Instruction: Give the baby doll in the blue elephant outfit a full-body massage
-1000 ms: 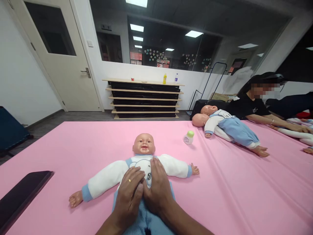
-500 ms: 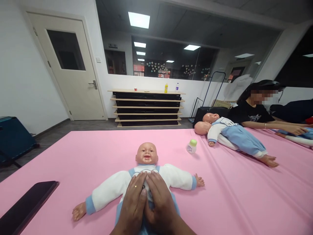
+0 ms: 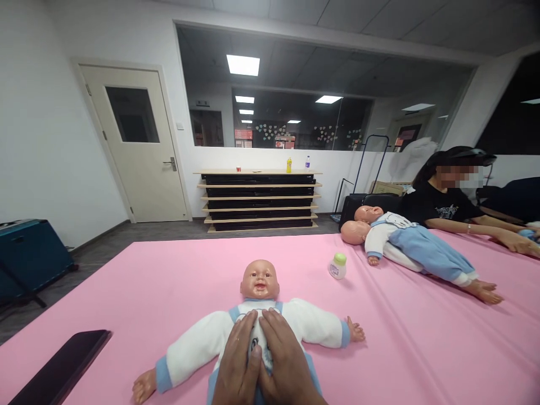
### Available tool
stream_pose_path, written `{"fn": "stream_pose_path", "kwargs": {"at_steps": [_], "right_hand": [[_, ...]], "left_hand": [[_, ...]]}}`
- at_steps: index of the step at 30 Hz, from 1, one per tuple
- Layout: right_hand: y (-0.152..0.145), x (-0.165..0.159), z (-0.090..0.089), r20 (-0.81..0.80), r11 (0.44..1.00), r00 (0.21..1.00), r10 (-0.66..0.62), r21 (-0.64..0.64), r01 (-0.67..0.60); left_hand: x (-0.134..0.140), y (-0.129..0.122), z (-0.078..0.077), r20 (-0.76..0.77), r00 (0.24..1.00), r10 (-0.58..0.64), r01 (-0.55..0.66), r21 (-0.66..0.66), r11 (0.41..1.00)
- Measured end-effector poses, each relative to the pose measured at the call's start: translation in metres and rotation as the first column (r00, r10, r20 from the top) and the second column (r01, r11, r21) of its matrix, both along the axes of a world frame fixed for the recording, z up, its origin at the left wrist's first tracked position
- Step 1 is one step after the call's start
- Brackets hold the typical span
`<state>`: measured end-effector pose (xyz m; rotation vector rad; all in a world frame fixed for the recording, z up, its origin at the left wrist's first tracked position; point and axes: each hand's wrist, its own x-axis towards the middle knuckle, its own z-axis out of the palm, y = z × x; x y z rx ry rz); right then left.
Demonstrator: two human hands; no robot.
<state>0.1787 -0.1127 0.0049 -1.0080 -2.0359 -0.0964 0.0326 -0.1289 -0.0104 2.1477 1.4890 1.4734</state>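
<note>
A baby doll (image 3: 259,280) in a white and blue outfit lies face up on the pink table cover (image 3: 177,275), arms stretched out to both sides. My left hand (image 3: 240,354) rests flat on the left part of its chest, fingers extended toward the head. Beside it my right hand (image 3: 282,354) lies flat on the right part of the chest. The thumbs come close together, and a printed patch of the doll's top shows between the hands. Below the wrists the doll's legs are out of view.
A small bottle with a green cap (image 3: 338,266) stands right of the doll's head. Two more dolls (image 3: 422,247) lie at the right, near a person in black (image 3: 447,197). A dark phone (image 3: 63,365) lies at the left. Beyond the table is a stack of shelves (image 3: 259,202).
The whole view has tilted up, so everything sits lower in the picture. My hands stay on the doll's chest, with a slightly wider gap between the fingers.
</note>
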Motion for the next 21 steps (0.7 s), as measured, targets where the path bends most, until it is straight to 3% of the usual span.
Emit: {"fn": "stream_pose_path", "kwargs": {"at_steps": [5, 10, 13, 16, 21], "right_hand": [[0.001, -0.002, -0.012, -0.064, 0.990, 0.988, -0.138, -0.016, 0.137], [0.000, -0.003, -0.010, -0.094, 0.984, 0.981, -0.172, 0.020, 0.174], [-0.003, -0.002, 0.001, -0.125, 0.990, 0.988, -0.095, 0.092, 0.107], [-0.006, -0.003, 0.015, -0.170, 0.991, 0.983, 0.066, 0.128, -0.044], [-0.007, -0.006, 0.032, -0.154, 0.980, 0.968, 0.197, 0.047, -0.192]], "left_hand": [[0.004, -0.006, 0.006, 0.034, 0.998, 0.049, -0.050, 0.013, 0.999], [0.001, -0.009, 0.007, 0.020, 0.999, 0.042, -0.044, 0.099, 0.994], [-0.001, -0.007, 0.006, 0.006, 0.999, 0.037, -0.037, 0.105, 0.994], [-0.001, -0.005, 0.004, -0.007, 0.999, 0.040, -0.040, 0.053, 0.998], [0.004, -0.002, -0.001, -0.021, 0.998, 0.061, -0.061, -0.002, 0.998]]}}
